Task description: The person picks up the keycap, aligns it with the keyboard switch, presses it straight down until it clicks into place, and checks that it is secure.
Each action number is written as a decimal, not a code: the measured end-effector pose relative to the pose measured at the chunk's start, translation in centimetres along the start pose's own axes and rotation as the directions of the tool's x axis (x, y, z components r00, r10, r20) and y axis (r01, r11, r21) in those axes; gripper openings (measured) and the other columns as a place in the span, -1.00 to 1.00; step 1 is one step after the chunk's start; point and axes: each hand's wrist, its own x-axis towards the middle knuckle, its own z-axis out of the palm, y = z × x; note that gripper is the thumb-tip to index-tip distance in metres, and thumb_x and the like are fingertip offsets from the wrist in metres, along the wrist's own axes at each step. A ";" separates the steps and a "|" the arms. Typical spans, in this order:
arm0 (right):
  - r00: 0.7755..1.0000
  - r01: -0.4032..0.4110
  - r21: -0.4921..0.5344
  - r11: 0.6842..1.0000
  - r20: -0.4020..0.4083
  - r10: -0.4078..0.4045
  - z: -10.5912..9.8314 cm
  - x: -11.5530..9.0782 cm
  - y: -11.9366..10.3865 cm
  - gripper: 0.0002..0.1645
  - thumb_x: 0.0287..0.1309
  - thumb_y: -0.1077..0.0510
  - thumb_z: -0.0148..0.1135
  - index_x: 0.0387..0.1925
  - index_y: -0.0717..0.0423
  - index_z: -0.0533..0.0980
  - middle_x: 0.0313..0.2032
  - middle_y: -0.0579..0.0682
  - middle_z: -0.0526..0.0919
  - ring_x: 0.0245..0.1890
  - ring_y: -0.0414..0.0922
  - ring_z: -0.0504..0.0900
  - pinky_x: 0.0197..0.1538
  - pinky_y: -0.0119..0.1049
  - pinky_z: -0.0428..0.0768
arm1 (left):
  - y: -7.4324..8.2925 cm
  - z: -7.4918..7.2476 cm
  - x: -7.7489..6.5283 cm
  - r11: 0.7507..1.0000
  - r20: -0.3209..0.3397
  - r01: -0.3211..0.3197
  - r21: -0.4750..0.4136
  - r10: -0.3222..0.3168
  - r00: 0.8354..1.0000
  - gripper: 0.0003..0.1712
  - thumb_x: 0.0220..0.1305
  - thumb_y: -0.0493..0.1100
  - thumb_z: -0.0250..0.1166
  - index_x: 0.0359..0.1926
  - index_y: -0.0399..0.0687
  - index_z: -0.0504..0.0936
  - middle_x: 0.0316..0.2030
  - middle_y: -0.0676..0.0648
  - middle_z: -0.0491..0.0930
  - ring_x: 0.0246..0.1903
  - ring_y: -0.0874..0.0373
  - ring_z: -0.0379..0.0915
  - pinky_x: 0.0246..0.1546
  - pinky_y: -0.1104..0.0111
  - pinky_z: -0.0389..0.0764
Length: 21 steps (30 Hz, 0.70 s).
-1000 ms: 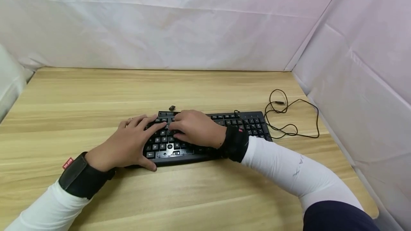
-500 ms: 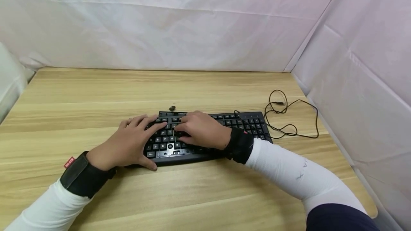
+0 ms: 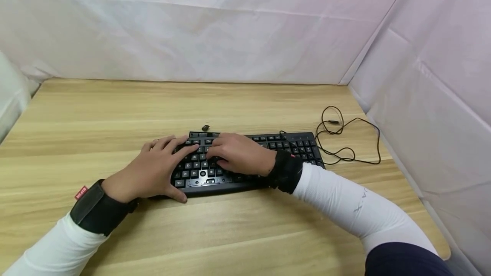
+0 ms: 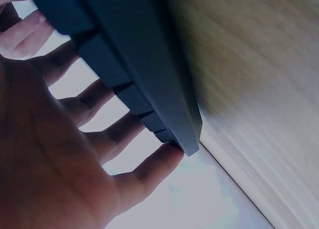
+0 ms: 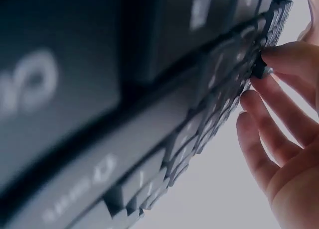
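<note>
A black keyboard (image 3: 226, 189) lies on the wooden table. Across its left end my left hand (image 3: 151, 173) is spread, fingers over the keys and thumb by the front edge; in the left wrist view the fingertips (image 4: 169, 157) reach the keyboard's edge. My right hand (image 3: 241, 154) is over the middle-left keys. Its thumb and forefinger pinch a small black keycap (image 5: 260, 68) at the key rows, while the other fingers stay loosely bent. Near the front left of the keyboard, a glossy strip of bare plate (image 3: 199, 183) shows between keys.
A small dark piece (image 3: 205, 127) lies just behind the keyboard. The keyboard's black cable (image 3: 360, 161) loops over the table at the right, with its plug (image 3: 333, 122) near the back. White cloth walls (image 3: 215, 33) stand behind and to the right.
My right hand has shifted slightly to the right along the keyboard from a second ago, then stayed near that spot with its fingers drawn in. The left hand has held its place.
</note>
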 end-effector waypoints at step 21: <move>0.997 -0.007 -0.082 0.997 -0.083 0.000 1.0 1.1 -3.3 -0.78 0.11 0.05 0.28 -0.18 -0.04 0.63 -0.24 -0.14 0.69 -0.21 -0.19 0.46 -0.07 -0.29 0.51 | -0.3 0.1 0.0 1.000 -0.006 -0.021 0.001 0.021 1.000 0.39 -0.46 0.65 0.24 0.41 0.03 0.19 0.38 -0.26 0.09 0.26 -0.25 -0.02 0.01 -0.31 0.22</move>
